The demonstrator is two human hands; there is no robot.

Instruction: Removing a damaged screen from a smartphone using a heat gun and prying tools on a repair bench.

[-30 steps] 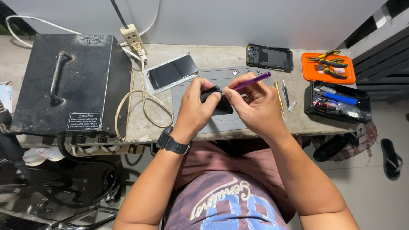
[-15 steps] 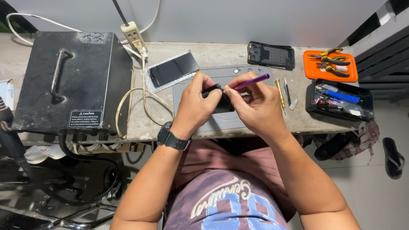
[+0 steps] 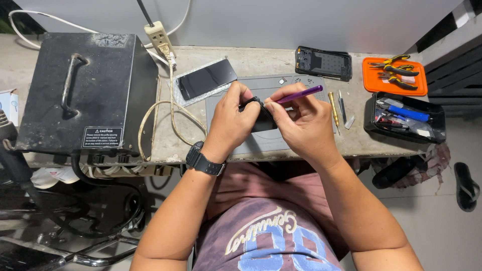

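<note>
Black small part (image 3: pixel 261 116) – pinched between both hands | left hand (image 3: pixel 233 123) clasps it | right hand (image 3: pixel 301 125) grips purple tool (image 3: pixel 301 94)

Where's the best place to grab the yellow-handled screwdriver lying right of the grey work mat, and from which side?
Probably pinch the yellow-handled screwdriver at mid-handle, from above with fingers on its left and right sides. It lies flat, running away from the person. The right hand sits close on its left and slim metal tweezers close on its right, so a top-down pinch looks cleanest.

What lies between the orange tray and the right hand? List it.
In the head view, a yellow-handled tool and metal tweezers lie on the table between the orange tray and the right hand.
</note>
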